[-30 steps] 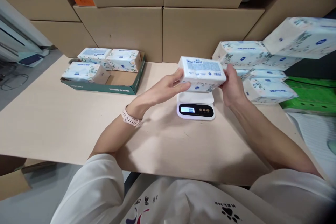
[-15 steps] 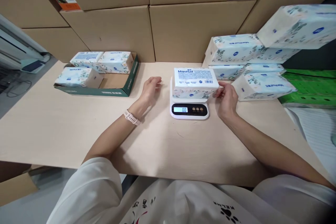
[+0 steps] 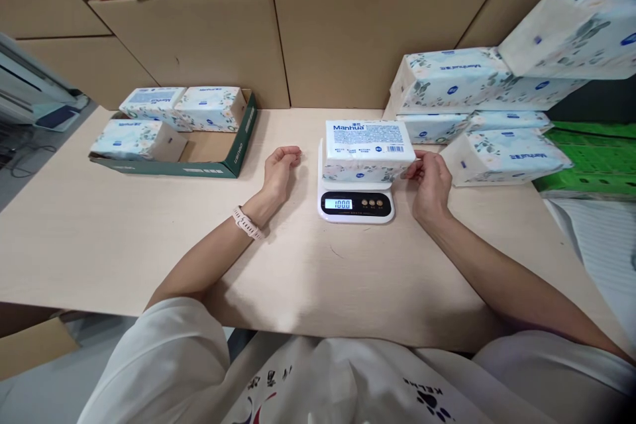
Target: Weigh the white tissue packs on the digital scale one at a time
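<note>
A tissue pack [image 3: 368, 149] in blue-and-white floral wrapping lies flat on a white kitchen scale [image 3: 325, 212], whose lit display reads what looks like 100.0. My right hand [image 3: 431, 182] is at the pack's right end, its curled fingertips against the wrapper. The pack's weight rests on the scale. To the left of the scale, my left hand [image 3: 279, 175] sits just above or on the tabletop, holding nothing, its fingers loosely bent and apart from the pack. A pale band is around my left wrist.
At left stands a green cardboard tray [image 3: 199, 167] with 3 tissue packs. More tissue packs [image 3: 457, 79] are stacked at right, beside a green slatted object [image 3: 591, 162]. Cardboard boxes [image 3: 189, 40] form a wall behind the table [image 3: 124, 232].
The scale's display has gone from 0.0 to about 100.0. My left hand's fingers have drawn slightly closer together. My right hand stays at the pack's end; the view has shifted slightly.
</note>
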Motion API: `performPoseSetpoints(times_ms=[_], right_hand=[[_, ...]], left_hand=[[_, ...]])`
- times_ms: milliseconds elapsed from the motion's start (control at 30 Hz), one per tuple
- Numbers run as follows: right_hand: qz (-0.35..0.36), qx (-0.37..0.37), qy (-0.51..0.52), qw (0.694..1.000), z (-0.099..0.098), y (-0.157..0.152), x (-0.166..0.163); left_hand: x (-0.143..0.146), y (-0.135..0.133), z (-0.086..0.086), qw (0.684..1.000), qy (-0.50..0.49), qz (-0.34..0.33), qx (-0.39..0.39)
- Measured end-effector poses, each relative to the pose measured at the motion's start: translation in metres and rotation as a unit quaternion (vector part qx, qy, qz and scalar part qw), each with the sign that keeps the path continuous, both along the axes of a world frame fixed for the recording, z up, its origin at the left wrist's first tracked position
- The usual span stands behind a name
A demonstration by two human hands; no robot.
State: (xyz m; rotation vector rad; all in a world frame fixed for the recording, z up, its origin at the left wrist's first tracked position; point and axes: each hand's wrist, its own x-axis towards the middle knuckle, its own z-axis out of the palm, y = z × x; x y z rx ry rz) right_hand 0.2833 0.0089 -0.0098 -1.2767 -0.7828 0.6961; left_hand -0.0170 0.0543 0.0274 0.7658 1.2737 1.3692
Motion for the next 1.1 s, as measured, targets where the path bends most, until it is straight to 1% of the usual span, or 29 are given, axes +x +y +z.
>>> performPoseSetpoints(times_ms=[267,867,1100], right_hand=[[0.002,0.007,0.012,1.0,-0.0023,0.002,0.0007],[0.005,0.011,0.005,1.0,-0.0066,0.0052,0.0022],[0.017,0.017,-0.004,1.0,-0.0074,0.0038,0.0036]], left_hand=[[-0.0013,0.0016,-0.0036,1.0,0.017,-0.005,0.006],[-0.0014,0.0009,-0.0045,0.999,0.031,-0.009,0.011],[-0.001,-0.0003,-0.0031,0.999,0.032,-0.005,0.008]])
